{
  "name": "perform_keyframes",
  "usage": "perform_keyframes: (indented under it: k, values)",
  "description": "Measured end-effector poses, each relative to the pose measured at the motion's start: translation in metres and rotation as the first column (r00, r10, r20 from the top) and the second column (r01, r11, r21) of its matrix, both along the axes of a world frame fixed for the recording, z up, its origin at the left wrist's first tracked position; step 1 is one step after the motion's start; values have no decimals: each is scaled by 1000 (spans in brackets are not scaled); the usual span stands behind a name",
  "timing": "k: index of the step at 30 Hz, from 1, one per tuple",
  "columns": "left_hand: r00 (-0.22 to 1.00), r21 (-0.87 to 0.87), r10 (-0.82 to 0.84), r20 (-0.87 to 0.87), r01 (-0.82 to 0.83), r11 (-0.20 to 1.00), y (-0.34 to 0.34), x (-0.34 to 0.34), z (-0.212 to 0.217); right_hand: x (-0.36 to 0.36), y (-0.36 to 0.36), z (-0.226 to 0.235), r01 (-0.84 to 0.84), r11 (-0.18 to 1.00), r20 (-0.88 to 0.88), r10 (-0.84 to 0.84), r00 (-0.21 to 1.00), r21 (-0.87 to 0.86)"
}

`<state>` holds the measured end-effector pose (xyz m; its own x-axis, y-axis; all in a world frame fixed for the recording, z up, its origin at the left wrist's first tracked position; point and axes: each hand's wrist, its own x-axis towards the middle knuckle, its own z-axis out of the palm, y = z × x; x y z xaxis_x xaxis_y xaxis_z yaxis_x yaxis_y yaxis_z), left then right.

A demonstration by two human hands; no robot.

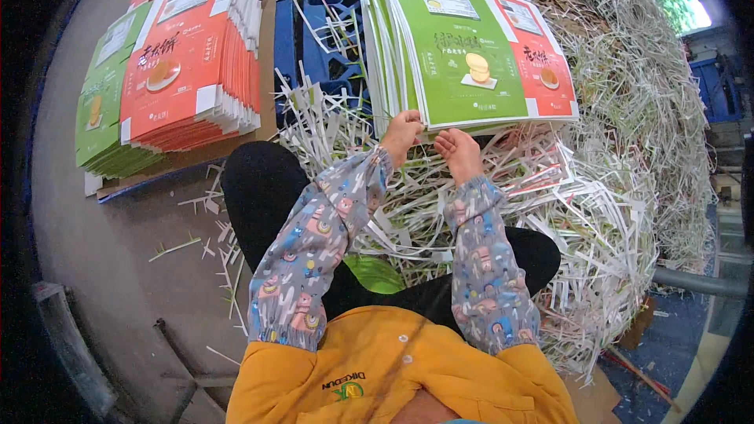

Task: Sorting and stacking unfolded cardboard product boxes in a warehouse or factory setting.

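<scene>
A stack of printed card sheets (471, 55), green on the left and red on the right with pictures of round pastries, lies in front of me. My left hand (401, 138) is closed at the near left corner of this stack, its fingertips pinching the sheet edges. Just right of it, below the near edge, my right hand (460, 152) has curled fingers. Whatever they may hold is hidden. Shredded paper strips (424, 204) lie under both hands. Patterned sleeve covers (306, 243) reach up to both wrists.
At the left, more red and green sheets (188, 63) form a tall stack on a cardboard-topped pallet. A blue plastic pallet (326, 55) shows between the stacks. A large heap of paper trimmings (628, 102) rises along the right. A grey pipe (699, 281) sits beyond it.
</scene>
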<state>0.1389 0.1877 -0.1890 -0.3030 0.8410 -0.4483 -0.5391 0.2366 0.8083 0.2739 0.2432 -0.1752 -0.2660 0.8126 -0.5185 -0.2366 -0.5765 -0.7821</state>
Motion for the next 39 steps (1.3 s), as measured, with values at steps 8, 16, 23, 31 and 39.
perform_keyframes:
  k: [8,16,23,31,39]
  values:
    - [998,-6,20,-61,-20,1000,-2,1,8,-13,-7,15,13,1000,25,-14,1000,25]
    - [1000,-12,9,-20,-9,1000,-3,0,12,-6,-5,18,-77,996,-25,78,997,43]
    - [999,-11,39,9,-38,999,-5,-3,23,-1,-2,22,-55,998,-63,53,997,-25]
    - [999,-2,46,9,-46,999,-3,-7,34,3,4,14,0,992,-123,-15,992,-124]
    - [997,-13,49,51,-48,999,-5,-6,33,-2,5,10,29,990,-138,-49,989,-141]
